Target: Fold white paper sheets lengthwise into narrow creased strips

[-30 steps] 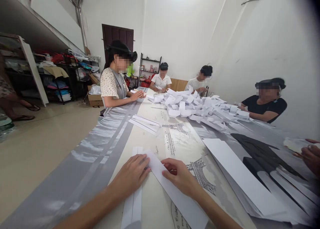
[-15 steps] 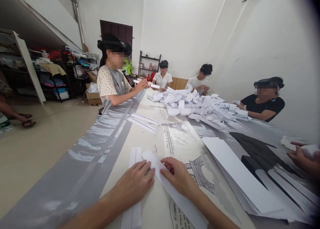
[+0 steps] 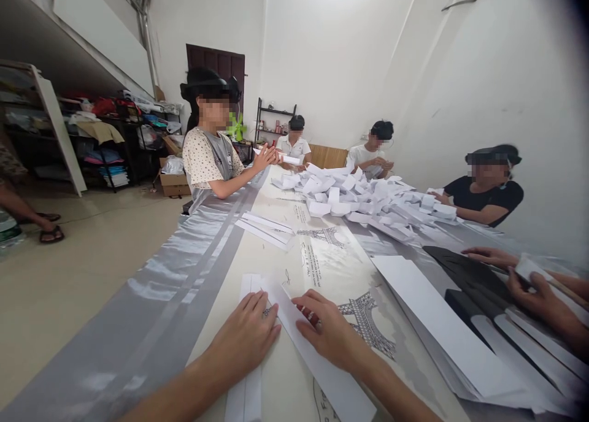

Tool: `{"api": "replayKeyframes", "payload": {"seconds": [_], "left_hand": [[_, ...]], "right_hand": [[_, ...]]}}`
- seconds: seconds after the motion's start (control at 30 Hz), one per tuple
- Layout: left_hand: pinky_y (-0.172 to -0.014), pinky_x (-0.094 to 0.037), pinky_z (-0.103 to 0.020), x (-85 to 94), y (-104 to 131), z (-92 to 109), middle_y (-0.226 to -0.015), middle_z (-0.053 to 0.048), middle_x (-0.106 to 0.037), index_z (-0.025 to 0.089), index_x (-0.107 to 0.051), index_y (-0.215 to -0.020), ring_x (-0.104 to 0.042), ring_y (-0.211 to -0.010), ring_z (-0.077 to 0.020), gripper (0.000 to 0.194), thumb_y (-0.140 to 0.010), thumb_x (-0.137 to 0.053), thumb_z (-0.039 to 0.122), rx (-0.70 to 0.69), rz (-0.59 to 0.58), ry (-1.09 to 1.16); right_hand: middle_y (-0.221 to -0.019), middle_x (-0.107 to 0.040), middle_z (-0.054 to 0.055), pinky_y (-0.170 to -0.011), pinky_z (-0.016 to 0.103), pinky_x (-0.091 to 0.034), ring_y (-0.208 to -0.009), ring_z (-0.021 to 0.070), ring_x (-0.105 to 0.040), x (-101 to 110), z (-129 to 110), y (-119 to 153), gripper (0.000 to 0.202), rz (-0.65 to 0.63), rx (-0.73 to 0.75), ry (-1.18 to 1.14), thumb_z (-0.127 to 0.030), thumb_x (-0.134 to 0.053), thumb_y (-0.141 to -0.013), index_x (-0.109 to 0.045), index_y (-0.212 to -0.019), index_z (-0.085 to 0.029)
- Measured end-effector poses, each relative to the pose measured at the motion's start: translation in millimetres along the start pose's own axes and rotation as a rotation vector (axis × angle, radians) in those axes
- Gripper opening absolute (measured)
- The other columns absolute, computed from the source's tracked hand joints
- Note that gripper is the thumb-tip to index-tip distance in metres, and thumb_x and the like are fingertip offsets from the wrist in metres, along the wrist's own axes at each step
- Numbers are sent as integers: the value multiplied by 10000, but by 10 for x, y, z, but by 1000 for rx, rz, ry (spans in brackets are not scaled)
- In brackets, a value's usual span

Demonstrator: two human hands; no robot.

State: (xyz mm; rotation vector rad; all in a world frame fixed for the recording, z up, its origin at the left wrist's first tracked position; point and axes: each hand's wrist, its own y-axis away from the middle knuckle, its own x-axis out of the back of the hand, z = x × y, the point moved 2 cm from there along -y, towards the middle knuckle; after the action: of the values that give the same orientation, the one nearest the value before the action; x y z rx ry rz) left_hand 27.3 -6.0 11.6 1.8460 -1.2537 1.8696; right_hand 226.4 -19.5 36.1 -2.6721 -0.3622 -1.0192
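Observation:
My left hand lies over the upper end of a white paper strip with a dark line along it, fingers stretched out and close together. Slanting from under its fingertips to the lower right is a second white paper strip. At that strip's right edge is my right hand, its thumb on the paper and its fingers curled at the edge. My right palm and the undersides of those fingers are hidden.
More lined strips lie farther up the printed tablecloth. A heap of folded white paper pieces spreads across the far right. White sheets and black sheets lie at right, near a co-worker's hands. Other people sit around the table.
The slanted strip has shifted slightly up and left, and both my hands have moved a little left. At right, a co-worker's hands have come farther into view over the black sheets.

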Motion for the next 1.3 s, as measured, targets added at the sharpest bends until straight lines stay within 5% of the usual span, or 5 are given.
{"api": "replayKeyframes", "payload": {"seconds": [0.23,0.53,0.9,1.1,1.3], "left_hand": [[-978,-496,-496,95,-27,-76,-1148,-186,-688,91,-657,-1184,-632,-1129,-329,309,-1011,-451,245,-68,-15,41],[-928,-500,-424,152,-71,-219,-1014,-106,-679,160,-645,-1051,-645,-1009,-260,250,-1040,-432,289,-148,14,162],[-989,-455,-472,62,-19,-163,-1100,-176,-695,69,-643,-1154,-623,-1117,-320,331,-1033,-440,301,-149,-15,19],[-972,-455,-410,137,-41,-182,-1058,-100,-676,171,-643,-1081,-624,-1079,-260,219,-1023,-461,280,-35,-14,141],[-983,-468,-445,95,-13,-204,-1133,-141,-677,152,-630,-1103,-611,-1137,-286,272,-1034,-407,292,-32,11,154]], "right_hand": [[-1435,-587,55,-1142,422,-405,-1360,247,-506,38,-116,-16,418,-123,-21,-306,-502,-522,-993,-661,-1305,-261],[-1516,-503,66,-1166,439,-392,-1389,255,-475,-111,-96,-32,477,-56,208,-104,-423,-511,-1013,-509,-1463,-263],[-1603,-373,14,-1231,452,-300,-1473,236,-355,-96,-63,-10,530,-162,214,-12,-394,-455,-1042,-361,-1555,-298],[-1603,-364,-25,-1242,450,-282,-1485,219,-331,-102,-60,3,475,-199,186,28,-417,-375,-1069,-401,-1532,-312],[-1614,-343,-7,-1243,443,-288,-1486,231,-329,-135,-52,6,505,-192,224,116,-391,-400,-1062,-360,-1554,-287]]}}
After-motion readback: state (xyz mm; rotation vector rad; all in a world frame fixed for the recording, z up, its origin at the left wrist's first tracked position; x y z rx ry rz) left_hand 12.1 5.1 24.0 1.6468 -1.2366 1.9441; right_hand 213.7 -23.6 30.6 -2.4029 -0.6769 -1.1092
